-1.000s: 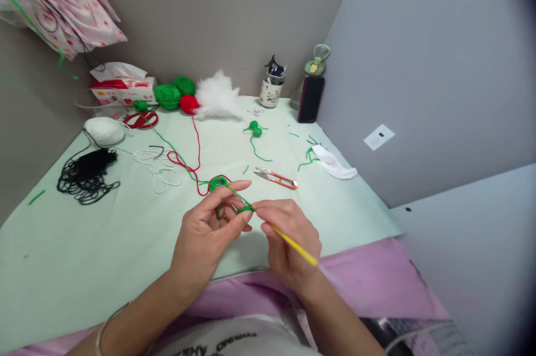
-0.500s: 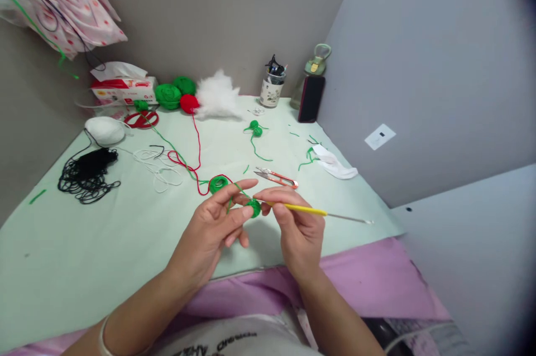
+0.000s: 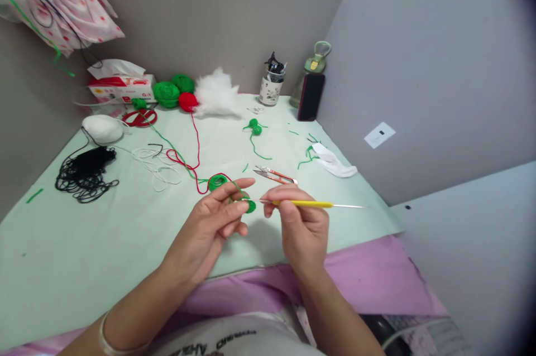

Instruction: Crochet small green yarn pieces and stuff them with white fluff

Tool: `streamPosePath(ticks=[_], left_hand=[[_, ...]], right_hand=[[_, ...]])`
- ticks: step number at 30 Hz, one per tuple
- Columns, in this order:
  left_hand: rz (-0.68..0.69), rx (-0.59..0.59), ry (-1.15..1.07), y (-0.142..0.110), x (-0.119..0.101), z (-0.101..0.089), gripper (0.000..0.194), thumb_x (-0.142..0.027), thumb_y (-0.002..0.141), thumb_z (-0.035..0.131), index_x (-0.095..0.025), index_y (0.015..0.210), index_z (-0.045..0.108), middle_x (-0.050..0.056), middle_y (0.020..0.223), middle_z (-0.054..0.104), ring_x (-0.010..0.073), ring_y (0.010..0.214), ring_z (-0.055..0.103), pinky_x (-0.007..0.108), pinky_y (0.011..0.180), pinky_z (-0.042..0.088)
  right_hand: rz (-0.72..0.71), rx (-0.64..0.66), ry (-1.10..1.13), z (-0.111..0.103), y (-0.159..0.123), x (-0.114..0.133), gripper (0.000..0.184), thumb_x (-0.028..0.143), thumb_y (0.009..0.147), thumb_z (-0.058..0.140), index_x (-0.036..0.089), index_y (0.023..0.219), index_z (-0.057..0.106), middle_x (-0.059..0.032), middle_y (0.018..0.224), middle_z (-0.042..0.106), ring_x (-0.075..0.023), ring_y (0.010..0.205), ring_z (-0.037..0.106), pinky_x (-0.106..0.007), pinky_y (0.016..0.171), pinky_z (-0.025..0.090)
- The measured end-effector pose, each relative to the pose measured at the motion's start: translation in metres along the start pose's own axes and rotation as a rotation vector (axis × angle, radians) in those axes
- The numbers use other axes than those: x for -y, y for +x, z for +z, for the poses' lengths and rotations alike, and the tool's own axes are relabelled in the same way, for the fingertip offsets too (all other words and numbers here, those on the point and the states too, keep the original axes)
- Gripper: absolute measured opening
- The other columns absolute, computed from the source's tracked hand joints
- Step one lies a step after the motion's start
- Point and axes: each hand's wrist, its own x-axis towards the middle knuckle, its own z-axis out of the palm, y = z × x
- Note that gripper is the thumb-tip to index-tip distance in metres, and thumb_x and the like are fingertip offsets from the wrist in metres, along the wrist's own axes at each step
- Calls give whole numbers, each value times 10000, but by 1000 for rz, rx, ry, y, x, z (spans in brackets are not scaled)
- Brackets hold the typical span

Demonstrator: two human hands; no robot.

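Observation:
My left hand [image 3: 211,222] pinches a small round green crochet piece [image 3: 251,206] between thumb and fingers. A strand of green yarn runs over its raised index finger. My right hand [image 3: 304,227] grips a crochet hook [image 3: 312,204] with a yellow handle and metal ends. One metal end reaches left to the top of the green piece; the other points right, in the air. Whether yarn is caught on the tip is too small to tell. Just behind the left fingers lies a ring-shaped green coil of yarn [image 3: 217,182] with a red strand around it.
Thread snips [image 3: 275,176] lie behind my right hand. Further back are green yarn balls [image 3: 166,94], a red ball [image 3: 188,102], white stuffing [image 3: 218,94], a pen cup [image 3: 270,88] and a phone [image 3: 311,97]. Black yarn [image 3: 90,172] and red-handled scissors [image 3: 140,118] lie left.
The crochet hook has swung from slanting down toward me to nearly level, pointing right. My right hand has turned and drawn slightly right. The green piece has tilted so its round face shows.

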Motion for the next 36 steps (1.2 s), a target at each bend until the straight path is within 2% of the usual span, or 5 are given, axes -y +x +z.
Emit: streamPosePath(ticks=[3,18,29,33,36], left_hand=[[57,36,99,-3,4,3,268,-254,808,904,-261,1074,877,-54,712,612,24,515,474,175,602,606],[53,-13,164,-3,1,-1,219,-269,805,890,-253,1024,885,-45,750,590,26,555,476,175,636,608],[270,-100,371,-6,10,-4,275,-215,831,877,-308,1089,866,-29,834,658,85,710,635,176,698,588],[78,-49,126,-4,5,-1,458,-224,782,913,-247,1228,812,-53,762,612,25,496,442,159,506,503],[-87,-9,-10,-1,-2,-1,403,-226,784,918,-168,1171,825,-106,606,432,1,450,240,110,418,390]], right_hand=[[55,35,20,2,-1,-1,174,250,1024,676,306,1064,836,-28,978,801,-169,895,729,-309,766,599],[283,16,244,-5,3,-1,223,370,1061,618,237,966,770,-23,888,799,-145,736,711,-302,699,572],[-388,196,-467,-6,-7,7,332,107,1037,554,258,1295,698,-78,1049,797,-208,962,760,-356,796,632],[-523,187,-636,-4,-9,-4,420,78,965,674,299,1317,733,-90,1141,797,-239,1039,769,-362,852,647],[-387,99,-449,-3,-7,-6,346,121,1014,608,307,1266,754,-75,1078,800,-228,972,759,-386,811,641]])
